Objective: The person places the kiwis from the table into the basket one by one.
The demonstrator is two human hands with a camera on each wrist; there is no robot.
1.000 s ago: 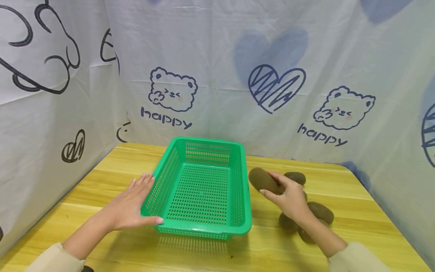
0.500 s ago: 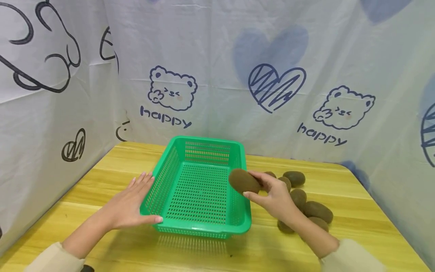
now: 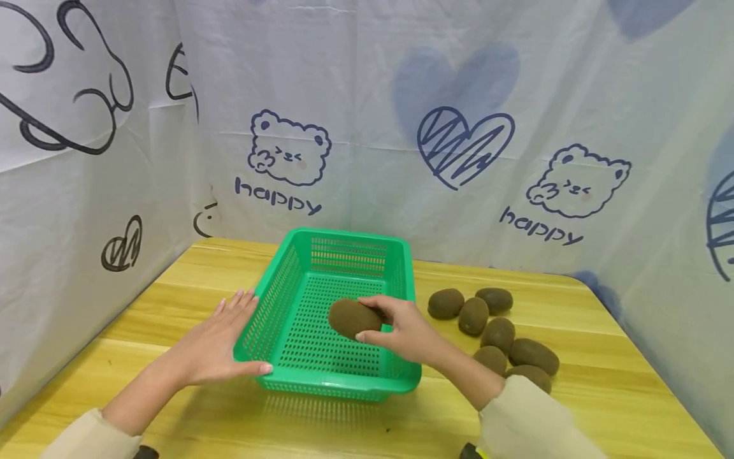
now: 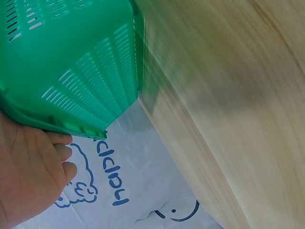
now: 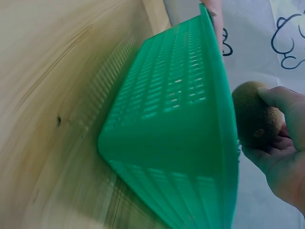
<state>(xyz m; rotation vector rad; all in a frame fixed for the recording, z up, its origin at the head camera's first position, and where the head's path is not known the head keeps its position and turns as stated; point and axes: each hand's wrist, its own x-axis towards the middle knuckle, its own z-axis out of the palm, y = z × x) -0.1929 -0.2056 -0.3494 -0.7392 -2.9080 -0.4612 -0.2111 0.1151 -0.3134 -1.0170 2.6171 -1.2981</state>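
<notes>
A brown kiwi fruit [image 3: 351, 317] is gripped between the thumb and fingers of my right hand [image 3: 410, 331], over the inside of a green plastic basket [image 3: 338, 386]. In the right wrist view the same kiwi [image 5: 255, 112] shows above the basket's rim, in the hand [image 5: 286, 138]. My left hand [image 3: 215, 344] rests on the basket's left rim with its fingers straight and its thumb at the near corner. The left wrist view has this hand [image 4: 35, 167] against the rim of the basket [image 4: 71, 62]. No other fruit shows inside the basket.
Several kiwis lie grouped on the wooden table [image 3: 459, 421] to the right of the basket, among them one kiwi [image 3: 446, 303] nearest its right side and another kiwi [image 3: 533, 357] farther right. A printed white cloth [image 3: 367, 127] hangs behind and beside the table.
My right hand has carried the kiwi leftward from beside the basket, across its right rim, to above its inside. The left hand has kept its place on the rim.
</notes>
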